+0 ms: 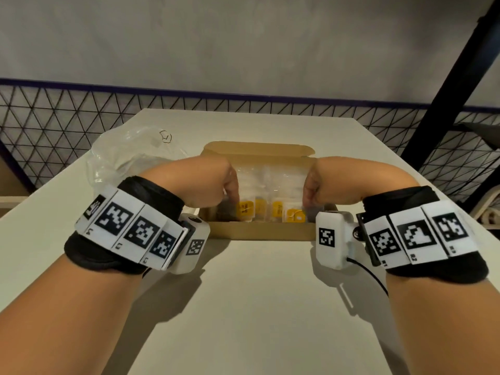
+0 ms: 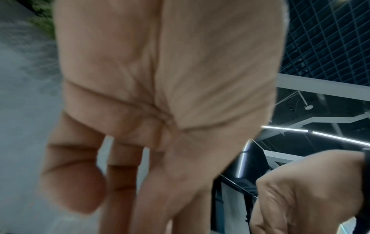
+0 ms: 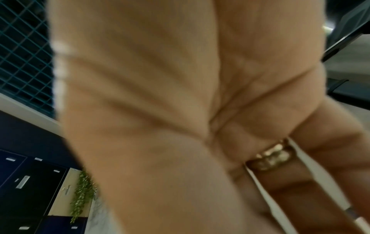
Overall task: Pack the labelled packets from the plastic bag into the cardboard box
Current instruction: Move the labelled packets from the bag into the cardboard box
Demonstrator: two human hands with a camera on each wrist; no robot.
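A: Start with the big things. What lies on the pale, flat worktop (image 1: 243, 307)?

B: An open brown cardboard box (image 1: 259, 231) sits mid-worktop with its lid flap folded back. To its left, a crumpled clear plastic bag (image 1: 127, 155) lies near the far-left corner, and I see no packets through it.

A: So the packing looks nearly done?

B: I judge so. A row of clear packets with yellow labels (image 1: 270, 212) stands inside the box, along its near wall. What is left seems to be settling them and closing the lid.

A: And the hands?

B: The left hand (image 1: 213, 182) reaches into the box's left end, the right hand (image 1: 322, 182) into its right end, each with fingers bent down among the packets. Whether they pinch a packet or only press, I cannot tell.

A: Do the wrist cameras help?

B: Little. They are blurred and filled by palms: the left wrist view shows loosely curled fingers (image 2: 74, 186), the right a gold ring (image 3: 270, 156). Neither shows box or packets; only the head view does
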